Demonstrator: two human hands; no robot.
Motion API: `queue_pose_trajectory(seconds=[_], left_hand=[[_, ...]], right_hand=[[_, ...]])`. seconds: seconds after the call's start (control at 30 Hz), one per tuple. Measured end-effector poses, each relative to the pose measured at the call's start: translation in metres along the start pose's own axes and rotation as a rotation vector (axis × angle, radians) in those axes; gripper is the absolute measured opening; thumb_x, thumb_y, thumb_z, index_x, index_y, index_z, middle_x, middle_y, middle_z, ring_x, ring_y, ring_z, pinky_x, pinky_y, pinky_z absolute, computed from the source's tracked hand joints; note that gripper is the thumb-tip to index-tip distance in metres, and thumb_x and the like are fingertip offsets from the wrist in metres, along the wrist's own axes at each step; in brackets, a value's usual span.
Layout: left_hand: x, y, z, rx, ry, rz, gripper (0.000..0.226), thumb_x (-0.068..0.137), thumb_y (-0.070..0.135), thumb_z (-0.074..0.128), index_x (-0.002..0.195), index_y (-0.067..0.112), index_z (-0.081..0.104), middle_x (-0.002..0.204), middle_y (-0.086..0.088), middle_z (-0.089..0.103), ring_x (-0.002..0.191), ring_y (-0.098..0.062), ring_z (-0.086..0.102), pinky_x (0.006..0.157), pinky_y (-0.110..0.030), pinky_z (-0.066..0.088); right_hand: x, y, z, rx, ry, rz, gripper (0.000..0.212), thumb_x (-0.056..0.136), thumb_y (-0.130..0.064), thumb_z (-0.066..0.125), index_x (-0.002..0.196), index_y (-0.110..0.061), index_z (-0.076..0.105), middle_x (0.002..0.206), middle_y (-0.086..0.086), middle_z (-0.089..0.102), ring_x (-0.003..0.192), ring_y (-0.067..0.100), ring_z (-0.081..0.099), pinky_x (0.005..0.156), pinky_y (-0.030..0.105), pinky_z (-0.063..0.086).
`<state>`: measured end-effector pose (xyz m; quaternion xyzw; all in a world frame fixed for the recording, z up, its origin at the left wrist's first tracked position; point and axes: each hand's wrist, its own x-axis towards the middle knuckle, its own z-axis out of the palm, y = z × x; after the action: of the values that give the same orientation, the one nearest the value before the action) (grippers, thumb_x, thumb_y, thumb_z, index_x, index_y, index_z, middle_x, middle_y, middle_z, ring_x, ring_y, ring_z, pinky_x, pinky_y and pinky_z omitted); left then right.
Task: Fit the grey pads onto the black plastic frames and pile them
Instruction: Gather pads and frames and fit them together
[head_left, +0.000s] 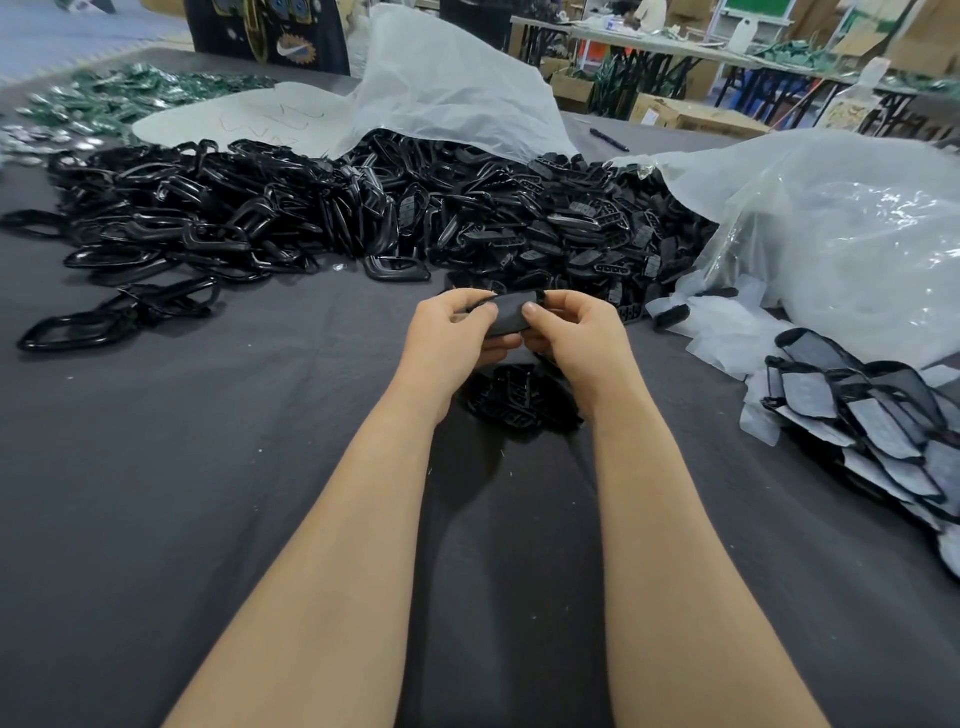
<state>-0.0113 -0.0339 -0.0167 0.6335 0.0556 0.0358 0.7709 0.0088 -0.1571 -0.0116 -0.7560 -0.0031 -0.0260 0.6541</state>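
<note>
Table (156, 467): dark cloth, covers the whole near field.

Heap of black frames (260, 218): sprawls across the far side, well beyond the hands. Open loops to the left, denser slotted pieces to the right.

Clear bag (857, 249): slumped at far right, mouth towards the heap.

Padded pile (872, 431): black-rimmed pieces with grey faces, overlapping like shingles at the right edge. These are probably the finished ones. It lies to the right of the hands and a little nearer the body.

Small dark cluster (514, 395): slotted black parts on the cloth, directly below the hands and between the wrists.

Left hand (452, 332) and right hand (576, 332): raised together at centre. Fingers are curled under, each hand gripping one end of the same item.

Held piece (511, 314): dark, flat and oblong. Its long axis runs left to right between the hands, broad face up. A thumb (485, 312) presses on that face from each side.

Whether the pad is fully seated in its frame I cannot tell; both are dark and the fingers cover the edges.

Judgement: fitting step in hand. Set-down would go rightward, and the right hand is nearer that pile, so it is the likelier carrier.
</note>
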Motion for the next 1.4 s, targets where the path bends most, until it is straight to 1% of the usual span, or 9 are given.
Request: queue_pose_trajectory(seconds=[0.2, 0.37, 0.57, 0.8, 0.9, 1.0, 1.13, 1.27, 1.4], left_hand=[[0.000, 0.001, 0.001, 0.027, 0.007, -0.006, 0.017, 0.098, 0.008, 0.049, 0.092, 0.019, 0.060, 0.088, -0.003, 0.068, 0.063, -0.009, 0.071, 0.056, -0.018, 0.054], [0.001, -0.001, 0.000, 0.062, 0.056, 0.003, 0.015, 0.093, 0.011, 0.059, 0.084, 0.021, 0.063, 0.077, 0.001, 0.066, 0.065, -0.007, 0.069, 0.058, -0.020, 0.055], [0.002, -0.003, 0.002, 0.064, 0.081, 0.021, 0.014, 0.091, 0.011, 0.063, 0.084, 0.023, 0.067, 0.080, 0.001, 0.067, 0.074, -0.007, 0.065, 0.072, -0.024, 0.058], [0.004, -0.004, -0.001, 0.031, 0.054, 0.008, 0.011, 0.090, 0.008, 0.065, 0.088, 0.019, 0.067, 0.085, -0.004, 0.067, 0.084, -0.017, 0.067, 0.081, -0.029, 0.057], [0.005, -0.004, -0.004, 0.019, 0.034, -0.016, 0.014, 0.092, 0.005, 0.062, 0.095, 0.018, 0.065, 0.087, -0.004, 0.069, 0.079, -0.012, 0.069, 0.077, -0.025, 0.058], [0.004, -0.006, -0.002, 0.083, 0.044, 0.003, 0.017, 0.093, 0.002, 0.059, 0.102, 0.015, 0.060, 0.088, -0.004, 0.070, 0.074, -0.009, 0.070, 0.074, -0.024, 0.058], [0.004, -0.006, 0.001, 0.050, 0.091, 0.026, 0.023, 0.093, -0.001, 0.057, 0.088, 0.021, 0.058, 0.088, -0.003, 0.070, 0.074, -0.011, 0.071, 0.067, -0.018, 0.056], [0.004, -0.007, 0.001, 0.010, 0.118, 0.046, 0.023, 0.093, -0.002, 0.057, 0.090, 0.021, 0.058, 0.086, 0.000, 0.070, 0.067, -0.002, 0.070, 0.064, -0.015, 0.054], [0.002, -0.007, 0.003, 0.088, 0.127, 0.080, 0.025, 0.093, 0.002, 0.059, 0.088, 0.026, 0.058, 0.091, -0.004, 0.072, 0.078, -0.006, 0.071, 0.075, -0.023, 0.057]], right_hand=[[0.000, 0.000, 0.001, -0.012, 0.012, 0.018, 0.006, 0.093, -0.007, 0.059, 0.096, -0.008, 0.065, 0.082, 0.002, 0.066, 0.071, 0.011, 0.062, 0.062, 0.016, 0.051], [-0.003, -0.002, 0.002, -0.033, -0.013, -0.005, 0.006, 0.092, -0.007, 0.061, 0.095, -0.007, 0.066, 0.088, 0.009, 0.068, 0.080, 0.018, 0.064, 0.077, 0.030, 0.056], [-0.006, -0.005, 0.005, -0.088, -0.061, -0.060, 0.017, 0.091, -0.006, 0.061, 0.082, -0.020, 0.064, 0.079, 0.000, 0.067, 0.069, 0.007, 0.061, 0.062, 0.015, 0.051], [-0.007, -0.005, 0.007, -0.084, -0.061, -0.052, 0.014, 0.091, -0.006, 0.062, 0.084, -0.017, 0.066, 0.078, 0.001, 0.068, 0.068, 0.007, 0.062, 0.064, 0.016, 0.054], [-0.005, -0.003, 0.007, -0.071, -0.009, -0.036, 0.013, 0.091, -0.006, 0.062, 0.083, -0.016, 0.064, 0.078, 0.001, 0.067, 0.067, 0.009, 0.062, 0.066, 0.020, 0.053], [-0.004, -0.001, 0.007, -0.110, 0.096, -0.033, 0.008, 0.089, -0.010, 0.065, 0.090, -0.017, 0.060, 0.089, 0.006, 0.068, 0.081, 0.019, 0.066, 0.081, 0.034, 0.056], [-0.010, -0.002, 0.011, -0.281, 0.262, -0.230, 0.018, 0.087, -0.015, 0.067, 0.096, -0.019, 0.052, 0.077, -0.008, 0.061, 0.073, 0.004, 0.058, 0.065, 0.005, 0.043], [-0.012, -0.003, 0.018, -0.447, 0.289, -0.341, 0.005, 0.090, -0.012, 0.062, 0.094, -0.012, 0.060, 0.093, 0.003, 0.063, 0.082, 0.013, 0.057, 0.074, 0.020, 0.046], [-0.012, -0.002, 0.022, -0.458, 0.313, -0.324, 0.013, 0.091, -0.015, 0.062, 0.102, -0.009, 0.065, 0.105, 0.006, 0.061, 0.089, 0.014, 0.058, 0.077, 0.021, 0.045]])
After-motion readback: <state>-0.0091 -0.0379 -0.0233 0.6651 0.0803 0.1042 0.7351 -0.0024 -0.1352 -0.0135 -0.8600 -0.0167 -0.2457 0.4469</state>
